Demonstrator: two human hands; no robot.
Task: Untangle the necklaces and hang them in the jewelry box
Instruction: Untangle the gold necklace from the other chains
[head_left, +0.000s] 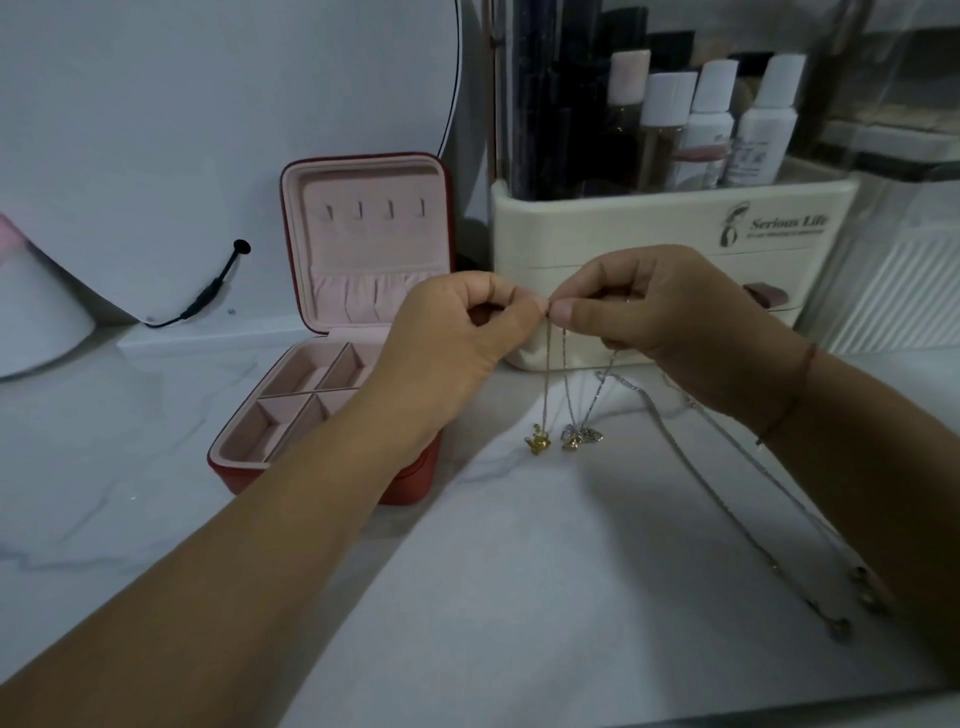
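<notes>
Necklaces (547, 374): thin gold & silver chains w/ pendants (540, 442), pinched by fingers (569, 313) of L hand (457, 338), R hand (670, 306).

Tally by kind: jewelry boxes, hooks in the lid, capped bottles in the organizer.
Jewelry box: 1
Lid hooks: 4
Capped bottles: 4
Total: 9

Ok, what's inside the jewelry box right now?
Its lid shows four bare hooks and a gathered pocket; the visible compartments hold nothing. The left hand covers the rest.
</notes>
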